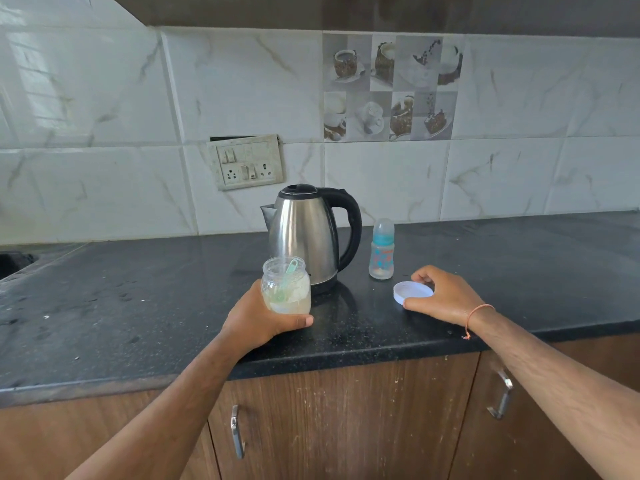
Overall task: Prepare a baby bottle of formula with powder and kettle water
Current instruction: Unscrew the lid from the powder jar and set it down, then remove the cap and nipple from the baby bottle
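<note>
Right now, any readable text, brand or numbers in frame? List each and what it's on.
None legible.
Baby bottle: red and teal printed marks, too small to read.
Kettle: no visible brand.
Powder jar: no label visible.
White lid: blank.
Switch panel: no readable markings.

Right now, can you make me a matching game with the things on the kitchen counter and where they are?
Things:
1. jar of powder
2. white lid
3. baby bottle
4. kettle

Places:
A. standing at the kettle's handle side, with its cap on
B. flat on the counter under the right hand
C. behind the jar, near the wall
D. held in the left hand, with a green scoop inside

Pairs: 1-D, 2-B, 3-A, 4-C
</note>
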The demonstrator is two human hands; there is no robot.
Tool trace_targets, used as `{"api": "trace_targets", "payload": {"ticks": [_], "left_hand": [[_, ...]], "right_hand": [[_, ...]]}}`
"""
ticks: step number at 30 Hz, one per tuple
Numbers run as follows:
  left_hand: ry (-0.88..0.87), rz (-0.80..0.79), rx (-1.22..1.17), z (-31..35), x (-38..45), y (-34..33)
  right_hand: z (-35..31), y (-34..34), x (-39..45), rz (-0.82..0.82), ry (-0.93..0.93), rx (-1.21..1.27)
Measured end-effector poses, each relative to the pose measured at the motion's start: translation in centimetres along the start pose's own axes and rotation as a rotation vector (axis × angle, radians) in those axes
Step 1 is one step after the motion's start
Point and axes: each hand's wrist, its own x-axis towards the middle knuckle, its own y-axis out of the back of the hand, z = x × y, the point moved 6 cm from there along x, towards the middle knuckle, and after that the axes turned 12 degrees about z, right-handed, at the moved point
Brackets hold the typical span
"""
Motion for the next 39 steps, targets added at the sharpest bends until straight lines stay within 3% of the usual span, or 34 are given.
{"api": "trace_targets", "payload": {"ticks": [17, 25, 35, 39], "left_hand": [[0.018, 0.001, 0.001, -0.2, 0.1, -0.2], [0.041, 0.014, 0.014, -0.5, 0.0, 0.0], [0.092, 0.002, 0.013, -1.4, 0.6, 1.4], [0.189, 0.153, 0.038, -4.2, 1.1, 4.6]], "right_hand": [[3.7, -0.9, 4.5, 0.100, -0.191, 0.032], [1.5, 0.2, 2.5, 0.245, -0.046, 0.010], [-4.1, -2.0, -0.3, 0.214, 0.151, 0.036], [-4.9, -2.8, -0.3, 0.182, 0.169, 0.051]]}}
